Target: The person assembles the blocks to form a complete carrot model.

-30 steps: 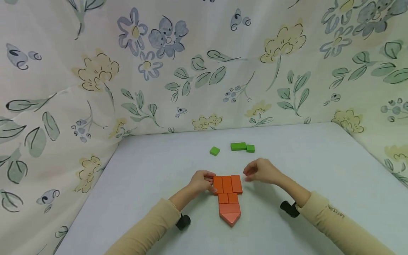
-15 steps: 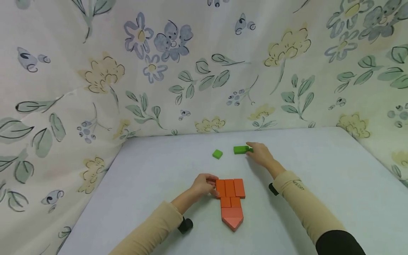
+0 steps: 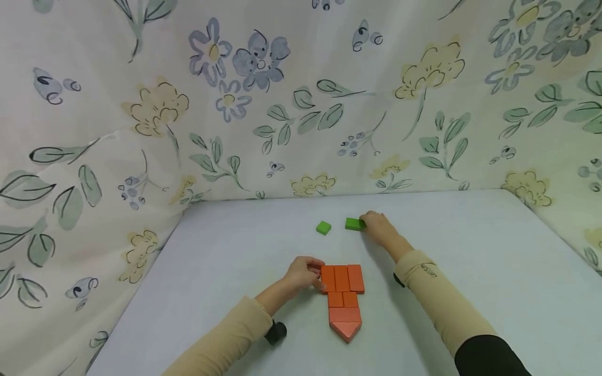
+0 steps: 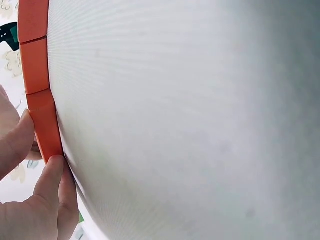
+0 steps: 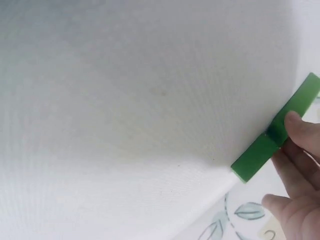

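Orange and coral blocks lie flat, edge to edge, in an arrow shape whose point faces me. My left hand holds the left orange rectangular block; in the left wrist view a fingertip meets its end and the thumb lies along it. Further back, my right hand pinches a green block, its thumb on the side in the right wrist view. Another green block touches that one end to end. In the head view the hand hides the right part of this green pair.
A small green square block lies apart, left of the green pair. The white table runs back to a floral curtain, which also hangs along both sides.
My right hand has moved from beside the orange blocks back to the green pair, and now covers its right end. The left hand stays at the left orange block.
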`<state>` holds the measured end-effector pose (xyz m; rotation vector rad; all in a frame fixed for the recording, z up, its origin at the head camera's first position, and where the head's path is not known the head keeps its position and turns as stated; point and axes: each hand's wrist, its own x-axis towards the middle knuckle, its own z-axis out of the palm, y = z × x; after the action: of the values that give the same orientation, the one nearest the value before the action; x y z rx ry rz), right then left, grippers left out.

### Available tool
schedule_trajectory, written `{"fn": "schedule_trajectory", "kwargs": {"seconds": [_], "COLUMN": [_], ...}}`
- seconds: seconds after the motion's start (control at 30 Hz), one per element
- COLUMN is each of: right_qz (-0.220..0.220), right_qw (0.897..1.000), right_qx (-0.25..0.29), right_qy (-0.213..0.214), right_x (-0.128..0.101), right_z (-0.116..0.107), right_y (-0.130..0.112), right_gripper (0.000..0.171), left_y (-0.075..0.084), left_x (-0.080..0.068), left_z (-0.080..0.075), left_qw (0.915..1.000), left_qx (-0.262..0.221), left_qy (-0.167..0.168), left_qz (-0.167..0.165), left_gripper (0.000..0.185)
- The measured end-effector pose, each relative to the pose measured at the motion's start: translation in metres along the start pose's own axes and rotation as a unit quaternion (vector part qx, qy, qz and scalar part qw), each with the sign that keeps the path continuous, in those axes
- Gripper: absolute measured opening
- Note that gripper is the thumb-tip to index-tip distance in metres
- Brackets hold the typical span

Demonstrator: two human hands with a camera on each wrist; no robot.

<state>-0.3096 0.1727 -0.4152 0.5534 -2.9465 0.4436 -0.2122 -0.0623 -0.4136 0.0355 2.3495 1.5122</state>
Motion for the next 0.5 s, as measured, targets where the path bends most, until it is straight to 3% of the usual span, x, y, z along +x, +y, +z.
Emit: {"fn": "schedule_trajectory", "kwargs": {"seconds": [0.23,0.5], "right_qz": [-0.027,-0.015], "right_qw": [0.999,0.994], "right_qx": [0.022,0.101], "right_qy": [0.003,-0.048], "right_x": [-0.0016,-0.0079], "right_z": [-0.0044,-0.0040], "right_y": [-0.0033,-0.0102], "right_gripper": [0.023,0.027], "left_y": [-0.0001,0.0015], "left_x": [0.0010,-0.0002], "left_z": [0.0012,0.0006], "left_qw": [1.0000,1.0000], "left_qx": [0.002,0.004], "left_qy": [0.003,-0.001], "left_qz": [-0.001,-0.003], "left_gripper": [0.046,0.047]}}
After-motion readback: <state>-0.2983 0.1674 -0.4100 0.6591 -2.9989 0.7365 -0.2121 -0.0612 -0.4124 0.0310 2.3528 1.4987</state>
